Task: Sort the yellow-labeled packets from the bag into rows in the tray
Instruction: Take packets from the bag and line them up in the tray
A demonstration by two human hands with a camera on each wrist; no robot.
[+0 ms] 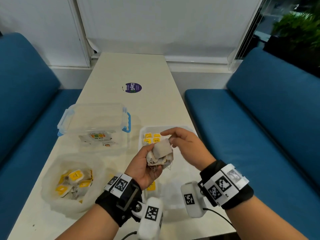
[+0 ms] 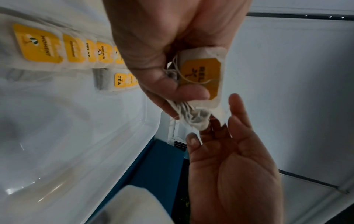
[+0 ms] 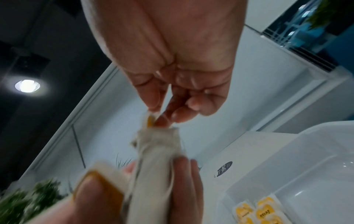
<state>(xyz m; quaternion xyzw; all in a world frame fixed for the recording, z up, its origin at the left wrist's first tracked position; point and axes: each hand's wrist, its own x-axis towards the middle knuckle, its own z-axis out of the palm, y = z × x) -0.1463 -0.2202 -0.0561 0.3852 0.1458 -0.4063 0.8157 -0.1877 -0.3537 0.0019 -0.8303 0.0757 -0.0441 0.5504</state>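
Note:
My left hand (image 1: 145,164) grips a bunch of yellow-labeled packets (image 1: 160,152) above the near left corner of the white tray (image 1: 142,131). My right hand (image 1: 168,138) meets the bunch from the right. In the right wrist view its thumb and forefinger (image 3: 153,104) pinch the corner of one packet (image 3: 150,121) at the top of the bunch (image 3: 159,151). The left wrist view shows a "RELAX" label on the held bunch (image 2: 201,78). Several packets (image 1: 152,138) lie in rows at the tray's far left. The clear bag (image 1: 52,172) at the near left holds more packets (image 1: 75,181).
A clear lidded box with blue clips (image 1: 93,123) stands behind the bag, left of the tray. A purple round sticker (image 1: 133,87) marks the middle of the white table. Blue sofas (image 1: 259,127) flank the table on both sides.

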